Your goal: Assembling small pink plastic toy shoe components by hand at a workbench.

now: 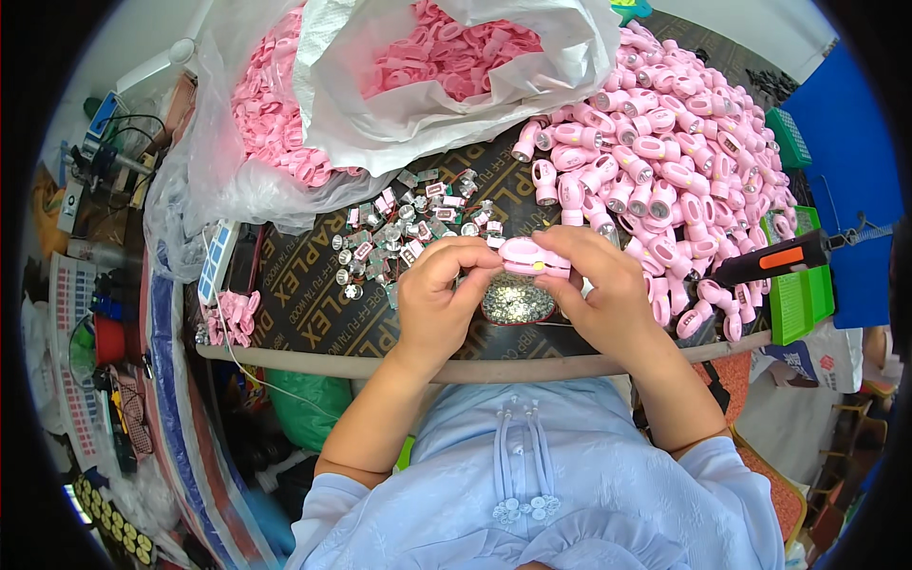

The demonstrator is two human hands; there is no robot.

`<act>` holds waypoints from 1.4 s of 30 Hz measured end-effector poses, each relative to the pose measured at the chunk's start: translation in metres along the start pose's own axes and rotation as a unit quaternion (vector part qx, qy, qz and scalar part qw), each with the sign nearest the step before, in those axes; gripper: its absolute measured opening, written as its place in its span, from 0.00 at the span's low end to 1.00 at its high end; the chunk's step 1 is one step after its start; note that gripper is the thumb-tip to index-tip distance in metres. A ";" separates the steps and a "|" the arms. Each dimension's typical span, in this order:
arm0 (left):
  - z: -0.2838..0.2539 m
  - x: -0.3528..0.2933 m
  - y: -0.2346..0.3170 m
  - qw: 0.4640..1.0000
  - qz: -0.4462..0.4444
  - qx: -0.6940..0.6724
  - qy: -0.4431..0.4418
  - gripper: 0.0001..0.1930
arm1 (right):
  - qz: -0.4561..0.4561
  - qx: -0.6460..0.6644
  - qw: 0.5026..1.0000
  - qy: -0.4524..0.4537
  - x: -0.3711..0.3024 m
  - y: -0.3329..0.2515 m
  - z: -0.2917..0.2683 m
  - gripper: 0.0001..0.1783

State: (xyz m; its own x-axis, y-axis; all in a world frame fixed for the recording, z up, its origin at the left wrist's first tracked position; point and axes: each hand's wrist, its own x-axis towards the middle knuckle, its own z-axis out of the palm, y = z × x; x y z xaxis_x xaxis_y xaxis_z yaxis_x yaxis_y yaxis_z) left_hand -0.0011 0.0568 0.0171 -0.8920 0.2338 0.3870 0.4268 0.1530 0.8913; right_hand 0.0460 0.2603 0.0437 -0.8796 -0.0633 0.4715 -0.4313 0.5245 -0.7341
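Above the near edge of the table, a small pink flashlight [534, 255] with a yellow button lies between my two hands. My right hand [603, 290] grips its right end with thumb and fingers. The fingertips of my left hand [437, 290] are pinched together at its left end. Under the flashlight sits a round dish of small shiny metal parts [518, 302]. Just beyond my left hand, loose lamp assemblies [408, 228] with silver reflectors and pink pieces are spread over the dark tabletop.
A large heap of pink flashlights [674, 161] covers the table's right side. White sack [332, 119] and clear bag [190, 171] hold pink shell parts at the back left. An electric screwdriver [774, 258] hangs at right by a green tray [803, 304]. Small pink parts [231, 318] lie at left.
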 end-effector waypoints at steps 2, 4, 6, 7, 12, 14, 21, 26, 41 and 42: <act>-0.002 0.001 0.000 1.000 0.011 0.001 -0.014 0.08 | 0.008 0.008 1.000 -0.005 0.001 -0.002 -0.001 0.21; -0.003 0.001 0.000 0.999 0.021 0.003 -0.028 0.09 | 0.009 0.004 1.000 -0.016 0.002 -0.004 -0.001 0.19; -0.005 0.001 -0.001 0.999 0.040 0.009 -0.032 0.09 | -0.016 -0.011 1.000 -0.007 0.004 -0.003 0.001 0.19; -0.006 0.001 0.000 0.999 0.040 0.010 -0.031 0.09 | -0.040 -0.025 0.999 0.002 0.004 -0.003 0.001 0.18; -0.008 0.006 0.005 0.996 0.082 0.008 -0.042 0.10 | -0.044 -0.032 0.998 0.010 0.006 -0.002 0.001 0.18; -0.009 0.010 0.005 0.995 0.095 0.012 -0.031 0.12 | -0.049 -0.029 0.998 0.008 0.006 -0.003 0.000 0.18; -0.014 0.022 0.012 0.970 0.180 0.111 -0.123 0.25 | -0.066 -0.012 0.998 -0.007 0.007 -0.006 0.001 0.21; -0.021 0.026 0.019 0.964 0.200 0.129 -0.122 0.23 | 0.022 0.070 0.997 -0.036 0.005 -0.007 -0.005 0.24; -0.016 0.026 0.016 0.961 0.159 0.132 -0.182 0.22 | 0.062 0.119 0.990 -0.052 0.011 0.003 0.014 0.14; -0.016 0.025 0.009 0.975 0.056 0.088 -0.196 0.19 | 0.134 0.163 0.974 -0.086 0.018 0.008 0.015 0.13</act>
State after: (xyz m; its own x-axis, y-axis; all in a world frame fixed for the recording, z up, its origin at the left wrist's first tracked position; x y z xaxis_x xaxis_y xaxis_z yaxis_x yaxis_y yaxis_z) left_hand -0.0217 0.0485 0.0383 -0.7268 0.6031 0.3288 0.5681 0.2588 0.7812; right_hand 0.0238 0.2505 0.0394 -0.9780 -0.1177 0.1725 -0.1970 0.2468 -0.9488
